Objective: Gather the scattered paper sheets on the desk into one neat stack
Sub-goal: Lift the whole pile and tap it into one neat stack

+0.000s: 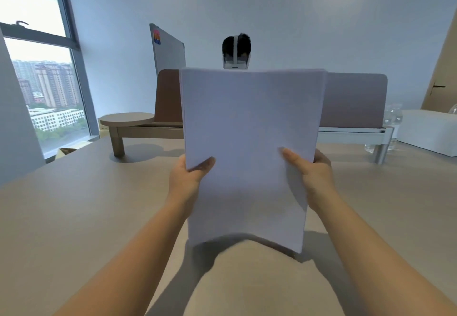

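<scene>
i hold the paper stack (249, 147) upright above the surface (74, 216), my left hand (190, 174) gripping its left edge, my right hand (309, 172) gripping its right edge, thumbs in front, bottom edge bowed.

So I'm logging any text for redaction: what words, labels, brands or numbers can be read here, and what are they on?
No text is readable.
Stack of white paper sheets, held upright by the left hand and right hand: blank on the side facing the camera.
Colourful striped sticker on the grey whiteboard: too blurred to read.
Clear plastic water bottles: no legible label.
</scene>
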Tool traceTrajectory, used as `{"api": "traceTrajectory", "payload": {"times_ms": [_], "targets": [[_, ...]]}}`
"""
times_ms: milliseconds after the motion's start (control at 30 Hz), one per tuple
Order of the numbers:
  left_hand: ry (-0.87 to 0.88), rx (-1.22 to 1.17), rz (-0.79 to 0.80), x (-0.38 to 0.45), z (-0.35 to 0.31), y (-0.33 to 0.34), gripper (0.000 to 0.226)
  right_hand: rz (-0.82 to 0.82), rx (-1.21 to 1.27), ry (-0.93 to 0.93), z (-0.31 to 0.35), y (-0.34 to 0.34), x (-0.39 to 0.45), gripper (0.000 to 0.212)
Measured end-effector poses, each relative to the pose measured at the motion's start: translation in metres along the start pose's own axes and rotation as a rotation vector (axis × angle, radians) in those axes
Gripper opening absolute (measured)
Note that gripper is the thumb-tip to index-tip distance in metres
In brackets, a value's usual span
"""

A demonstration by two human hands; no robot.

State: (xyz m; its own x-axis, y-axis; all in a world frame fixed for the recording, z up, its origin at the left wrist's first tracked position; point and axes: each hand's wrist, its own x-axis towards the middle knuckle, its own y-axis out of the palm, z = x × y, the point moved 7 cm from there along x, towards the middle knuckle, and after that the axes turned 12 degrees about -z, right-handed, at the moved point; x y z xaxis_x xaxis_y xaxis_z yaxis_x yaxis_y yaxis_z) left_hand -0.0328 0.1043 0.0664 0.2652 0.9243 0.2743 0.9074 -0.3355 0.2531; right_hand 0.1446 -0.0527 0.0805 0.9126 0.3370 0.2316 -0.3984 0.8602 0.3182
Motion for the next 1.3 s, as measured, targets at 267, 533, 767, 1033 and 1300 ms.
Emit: {"api": "traceTrajectory", "payload": {"times_ms": [267, 533, 767, 1033, 1300], "targets": [[-0.089, -0.009, 0.239, 0.006, -0.002, 0.007, 0.053, 0.224, -0.09, 0.065, 0.01, -0.005, -0.001, 0.033], [-0.057, 0.013, 0.075, 0.003, -0.003, 0.01, 0.022, 0.016, -0.057, -0.012, 0.007, -0.007, -0.001, 0.02], [-0.077, 0.033, 0.064, 0.015, -0.019, 0.006, 0.018, 0.08, -0.066, 0.068, 0.018, 0.005, 0.008, 0.014], [-0.101, 0.184, 0.065, 0.001, 0.021, -0.005, 0.023, 0.062, -0.115, 0.178, -0.012, -0.001, 0.006, 0.017], [0.305, 0.774, 0.081, 0.031, -0.022, 0.0, 0.032, -0.107, -0.59, -0.232, 0.007, -0.009, 0.028, 0.104]]}}
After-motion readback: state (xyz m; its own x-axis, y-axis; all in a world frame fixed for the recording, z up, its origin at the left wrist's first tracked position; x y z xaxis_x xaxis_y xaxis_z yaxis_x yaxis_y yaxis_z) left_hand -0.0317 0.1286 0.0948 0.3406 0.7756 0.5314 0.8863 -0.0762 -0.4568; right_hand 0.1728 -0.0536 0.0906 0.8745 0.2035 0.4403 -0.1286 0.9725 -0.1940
